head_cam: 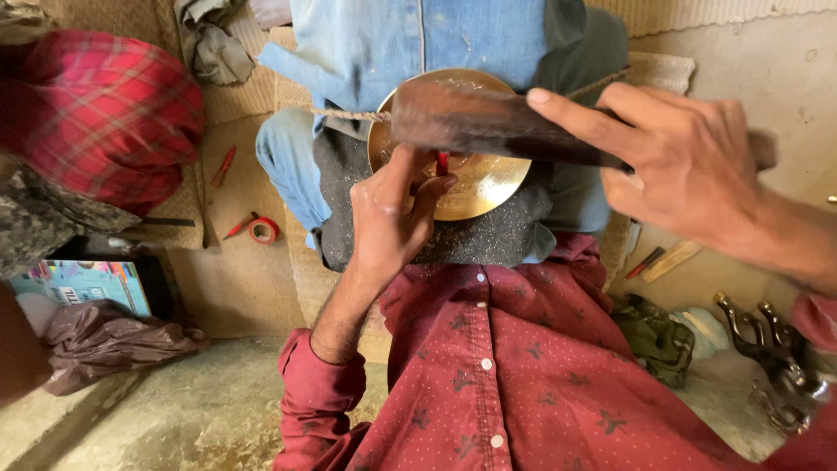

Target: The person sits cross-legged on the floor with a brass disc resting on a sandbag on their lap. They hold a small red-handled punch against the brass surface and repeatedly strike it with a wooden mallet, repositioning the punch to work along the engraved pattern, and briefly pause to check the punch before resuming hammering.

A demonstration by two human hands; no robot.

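Bare concrete floor (200, 419), woven matting (253, 288)

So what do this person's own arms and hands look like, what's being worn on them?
Both hands, left hand and right hand, are bare: no gloves, rings or watch visible. The left arm wears a dark red shirt sleeve with tiny pale dots and small star shapes, pushed up to the elbow. A bit of the same red cloth shows by the right forearm.

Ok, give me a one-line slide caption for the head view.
Left hand steadies a small red tool on a round brass disc while the right hand grips a blurred dark bar across it.
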